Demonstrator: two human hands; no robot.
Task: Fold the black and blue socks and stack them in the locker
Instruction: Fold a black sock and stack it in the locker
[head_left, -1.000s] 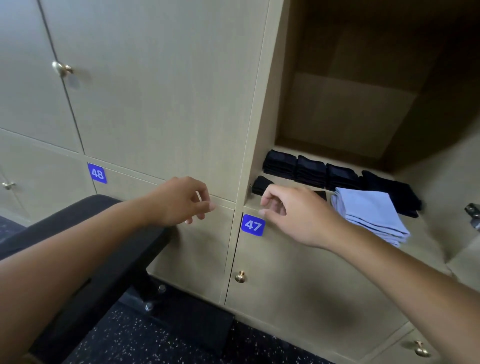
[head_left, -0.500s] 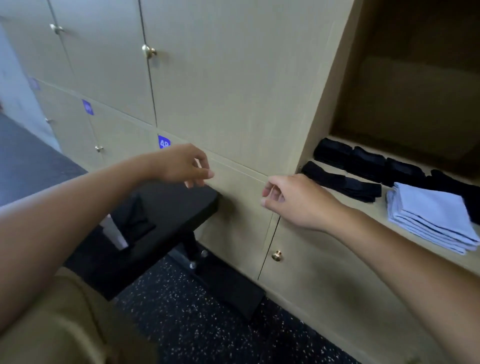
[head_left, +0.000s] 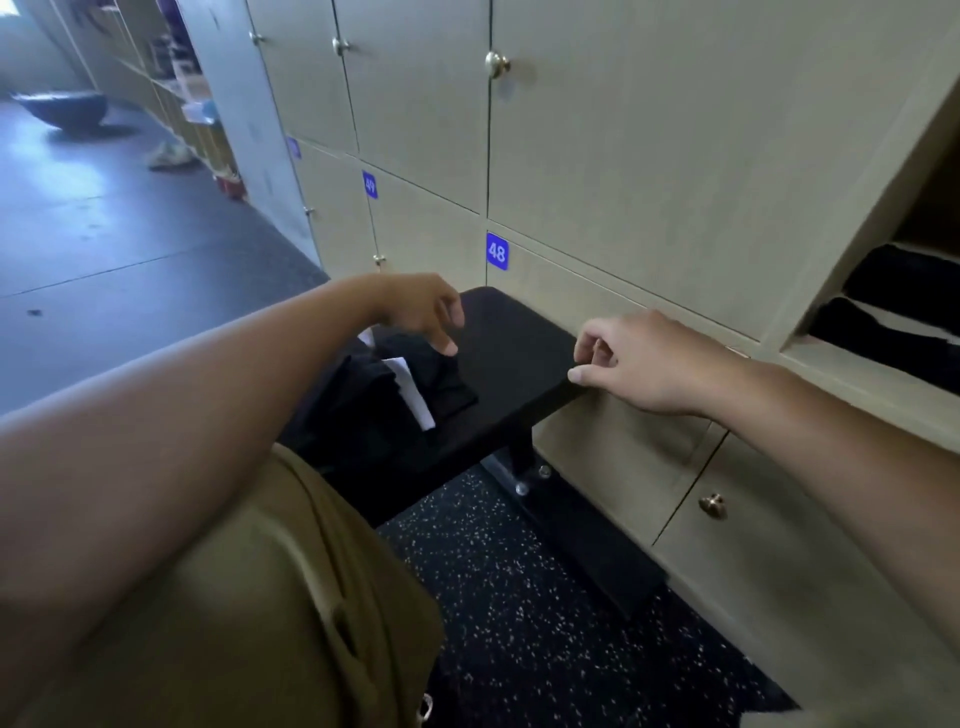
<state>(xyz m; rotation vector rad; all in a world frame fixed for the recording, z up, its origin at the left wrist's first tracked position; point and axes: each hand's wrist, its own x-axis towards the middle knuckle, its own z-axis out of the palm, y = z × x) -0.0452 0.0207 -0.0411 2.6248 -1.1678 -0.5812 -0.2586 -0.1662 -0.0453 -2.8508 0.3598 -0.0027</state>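
A pile of black socks (head_left: 426, 384) with a white paper tag lies on a black bench (head_left: 509, 353). My left hand (head_left: 421, 312) hovers just above the pile, fingers loosely curled and holding nothing. My right hand (head_left: 639, 364) hangs over the bench's right end, thumb and fingers loosely bent, also with nothing in it. At the far right edge, folded black socks (head_left: 904, 306) lie in rows on the shelf of the open locker (head_left: 831, 364). The blue socks are out of view.
Beige locker doors (head_left: 623, 156) with brass knobs and blue number plates 48 and 49 fill the wall behind the bench. My knee in khaki cloth (head_left: 260, 597) is at lower left. Speckled dark floor (head_left: 519, 597) lies under the bench; a grey corridor runs off to the left.
My view has swung left, away from the open locker and onto the bench. Both hands moved away from the locker shelf; the left one dropped over the sock pile.
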